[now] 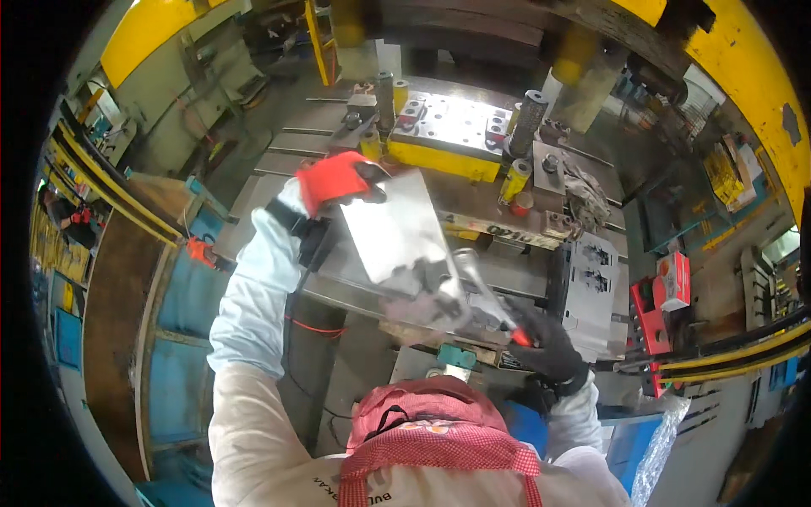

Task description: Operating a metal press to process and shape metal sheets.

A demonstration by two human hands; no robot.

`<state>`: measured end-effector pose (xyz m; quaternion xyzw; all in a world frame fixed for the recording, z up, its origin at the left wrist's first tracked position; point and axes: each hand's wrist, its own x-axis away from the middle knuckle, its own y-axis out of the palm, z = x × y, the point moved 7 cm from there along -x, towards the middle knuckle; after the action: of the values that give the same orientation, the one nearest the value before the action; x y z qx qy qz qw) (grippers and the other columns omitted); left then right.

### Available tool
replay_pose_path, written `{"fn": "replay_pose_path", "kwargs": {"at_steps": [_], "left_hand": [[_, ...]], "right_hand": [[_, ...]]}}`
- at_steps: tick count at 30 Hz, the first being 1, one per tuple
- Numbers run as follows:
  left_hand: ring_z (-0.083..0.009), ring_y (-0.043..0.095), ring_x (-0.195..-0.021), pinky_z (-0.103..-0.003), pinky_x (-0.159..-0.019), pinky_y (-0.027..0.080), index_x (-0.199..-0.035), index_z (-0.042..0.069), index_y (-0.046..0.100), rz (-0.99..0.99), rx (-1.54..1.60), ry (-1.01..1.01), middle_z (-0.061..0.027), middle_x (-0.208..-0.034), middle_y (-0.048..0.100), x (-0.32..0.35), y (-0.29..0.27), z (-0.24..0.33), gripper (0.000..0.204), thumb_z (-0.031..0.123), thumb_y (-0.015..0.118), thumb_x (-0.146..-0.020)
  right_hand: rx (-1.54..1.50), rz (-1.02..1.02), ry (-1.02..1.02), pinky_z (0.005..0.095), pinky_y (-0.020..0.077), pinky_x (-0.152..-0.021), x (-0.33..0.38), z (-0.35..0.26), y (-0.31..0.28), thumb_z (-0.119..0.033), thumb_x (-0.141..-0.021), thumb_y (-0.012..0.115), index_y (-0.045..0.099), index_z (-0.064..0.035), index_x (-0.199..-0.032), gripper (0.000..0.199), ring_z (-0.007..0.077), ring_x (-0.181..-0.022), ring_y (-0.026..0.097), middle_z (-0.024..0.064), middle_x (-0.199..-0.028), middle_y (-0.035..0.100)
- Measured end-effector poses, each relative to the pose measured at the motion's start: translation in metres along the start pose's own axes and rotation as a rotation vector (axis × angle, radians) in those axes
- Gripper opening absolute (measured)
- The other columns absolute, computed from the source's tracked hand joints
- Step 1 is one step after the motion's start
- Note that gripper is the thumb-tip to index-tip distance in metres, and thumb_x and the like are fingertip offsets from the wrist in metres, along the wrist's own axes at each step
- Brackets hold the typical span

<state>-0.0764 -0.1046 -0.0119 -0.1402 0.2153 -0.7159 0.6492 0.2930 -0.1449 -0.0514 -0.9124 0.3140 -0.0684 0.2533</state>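
My left hand, in a red glove with dark fingers, grips the upper edge of a flat, shiny sheet-metal plate. The plate hangs tilted in front of the die, its lower end blurred. In a dark glove, my right hand is closed around a long metal tool with a red handle end. Its far tip reaches the plate's lower right corner; whether they touch I cannot tell. Behind the plate stands the press die, a yellow block with a bright, holed top plate.
Dark guide posts rise beside the die. Formed sheet-metal parts lie at the bed's right, near a crumpled rag. A red control box is farther right. Yellow-black guard bars flank both sides. Another person is far left.
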Motion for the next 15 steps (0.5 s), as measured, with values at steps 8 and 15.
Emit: {"fn": "replay_pose_path", "kwargs": {"at_steps": [8, 15], "left_hand": [[-0.0121, 0.055, -0.083, -0.026, -0.077, 0.043, -0.104, 0.004, 0.060, -0.361, 0.040, 0.016, -0.0056, -0.089, 0.062, -0.043, 0.046, 0.020, 0.035, 0.010, 0.061, -0.070], [-0.0196, 0.055, -0.095, -0.033, -0.078, 0.047, -0.123, 0.008, 0.042, 0.127, 0.422, 0.037, -0.0071, -0.099, 0.058, -0.059, -0.005, -0.012, 0.039, 0.028, 0.043, -0.090]], "right_hand": [[-0.732, -0.178, 0.122, 0.0271, 0.0413, -0.070, -0.006, 0.024, 0.055, -0.012, -0.069, 0.063, 0.026, -0.0065, -0.134, 0.075, 0.0138, -0.077, 0.049, 0.0039, -0.096, 0.052], [-0.931, 0.116, 0.200, 0.0199, 0.0386, -0.058, -0.053, 0.006, 0.038, -0.015, -0.075, 0.056, 0.025, -0.0033, -0.134, 0.067, 0.0067, -0.067, 0.044, 0.0001, -0.084, 0.048]]}}
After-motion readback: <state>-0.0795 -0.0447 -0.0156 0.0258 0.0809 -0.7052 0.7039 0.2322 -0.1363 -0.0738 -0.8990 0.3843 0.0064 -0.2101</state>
